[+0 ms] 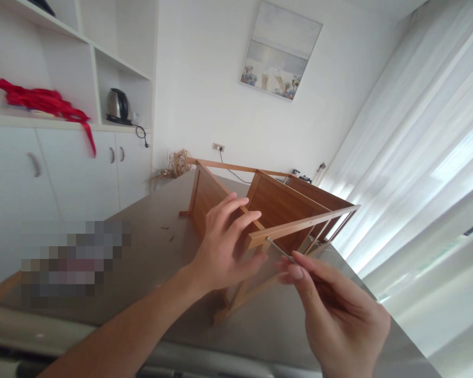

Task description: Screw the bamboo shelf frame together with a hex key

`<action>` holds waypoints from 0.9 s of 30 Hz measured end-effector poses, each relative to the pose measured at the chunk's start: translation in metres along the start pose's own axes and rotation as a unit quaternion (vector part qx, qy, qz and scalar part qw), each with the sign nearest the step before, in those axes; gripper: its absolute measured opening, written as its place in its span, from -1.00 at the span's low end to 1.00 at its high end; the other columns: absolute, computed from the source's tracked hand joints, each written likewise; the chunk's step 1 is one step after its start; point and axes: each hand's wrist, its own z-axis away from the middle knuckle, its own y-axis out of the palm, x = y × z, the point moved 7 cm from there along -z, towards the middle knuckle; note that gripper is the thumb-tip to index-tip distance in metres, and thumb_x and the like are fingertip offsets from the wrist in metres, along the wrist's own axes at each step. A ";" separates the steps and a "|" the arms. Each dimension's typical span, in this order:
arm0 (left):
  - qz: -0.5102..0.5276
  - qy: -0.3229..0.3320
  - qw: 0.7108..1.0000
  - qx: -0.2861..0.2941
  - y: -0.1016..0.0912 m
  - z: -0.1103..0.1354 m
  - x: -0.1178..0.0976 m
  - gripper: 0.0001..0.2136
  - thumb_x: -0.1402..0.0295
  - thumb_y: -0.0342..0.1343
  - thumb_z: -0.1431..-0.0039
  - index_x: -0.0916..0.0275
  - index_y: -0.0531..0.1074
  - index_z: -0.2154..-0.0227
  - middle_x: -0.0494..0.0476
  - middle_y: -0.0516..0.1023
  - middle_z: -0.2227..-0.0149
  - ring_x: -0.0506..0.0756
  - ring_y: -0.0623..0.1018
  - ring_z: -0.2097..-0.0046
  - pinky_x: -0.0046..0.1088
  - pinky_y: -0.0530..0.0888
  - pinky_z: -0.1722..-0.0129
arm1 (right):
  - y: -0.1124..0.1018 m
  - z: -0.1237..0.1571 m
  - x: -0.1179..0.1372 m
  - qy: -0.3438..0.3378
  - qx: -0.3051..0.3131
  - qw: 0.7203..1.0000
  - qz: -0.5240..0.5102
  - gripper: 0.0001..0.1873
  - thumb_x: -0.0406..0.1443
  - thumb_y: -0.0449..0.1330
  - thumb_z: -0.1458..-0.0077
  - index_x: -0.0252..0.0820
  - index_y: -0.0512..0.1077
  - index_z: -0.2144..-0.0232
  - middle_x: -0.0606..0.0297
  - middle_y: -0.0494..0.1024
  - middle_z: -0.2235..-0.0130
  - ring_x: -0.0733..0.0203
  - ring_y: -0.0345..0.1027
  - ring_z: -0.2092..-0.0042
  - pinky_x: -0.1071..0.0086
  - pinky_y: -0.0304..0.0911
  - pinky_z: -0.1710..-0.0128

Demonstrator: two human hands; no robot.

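A brown wooden shelf rack (pixel 291 202) lies on its side on the table, with several panels between its rails. My left hand (pixel 224 247) is at its near corner, fingers spread and the thumb apart; whether the fingertips touch the wood I cannot tell. Pinched between the thumb and fingers of my right hand (pixel 335 304) is a thin metal hex key (pixel 279 249). Its far tip meets the side of the near rail (pixel 284 229), close to the rail's end. The rest of the key is hidden in my fingers.
Small dark screws (pixel 167 233) lie on the grey table (pixel 150 273), left of the rack. A blurred-out item (pixel 79 260) is at the table's left. Dried plants (pixel 179 164) stand behind. White cabinets (pixel 79 168) hold a kettle (pixel 119 105) and red cloth (pixel 43 100). Curtains (pixel 402 157) hang right.
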 end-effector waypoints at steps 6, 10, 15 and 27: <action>-0.004 0.002 1.000 0.004 0.001 0.000 0.000 -0.43 0.12 0.24 -0.18 0.09 0.24 -0.21 0.33 0.30 -0.28 0.44 0.20 -0.42 0.10 0.21 -0.36 | -0.002 -0.004 0.007 -0.038 0.016 0.999 0.025 -0.77 -0.42 0.40 -0.12 -0.05 0.67 0.16 0.25 0.63 0.23 0.21 0.55 0.30 0.40 0.46 0.40; -0.004 0.002 1.000 0.002 0.001 0.000 0.001 -0.44 0.11 0.22 -0.20 0.08 0.23 -0.22 0.32 0.30 -0.28 0.44 0.20 -0.42 0.11 0.21 -0.36 | -0.002 -0.005 0.009 -0.037 0.012 0.999 0.029 -0.77 -0.40 0.42 -0.11 -0.04 0.66 0.16 0.30 0.63 0.32 0.25 0.52 0.36 0.41 0.45 0.41; -0.005 0.002 1.000 0.002 0.000 0.000 0.001 -0.45 0.10 0.21 -0.22 0.08 0.23 -0.21 0.33 0.30 -0.27 0.44 0.20 -0.42 0.12 0.20 -0.36 | -0.005 0.001 0.004 -0.006 -0.012 0.999 0.046 -0.71 -0.34 0.46 -0.09 -0.01 0.66 0.11 0.39 0.66 0.39 0.32 0.50 0.50 0.47 0.47 0.47; -0.005 -0.001 1.000 0.003 0.001 0.001 0.001 -0.43 0.08 0.22 -0.22 0.10 0.24 -0.22 0.34 0.30 -0.28 0.44 0.19 -0.42 0.11 0.20 -0.36 | -0.003 0.003 0.016 -0.083 0.011 0.995 0.062 -0.66 -0.41 0.45 -0.09 0.04 0.65 0.10 0.44 0.70 0.36 0.34 0.56 0.48 0.53 0.52 0.45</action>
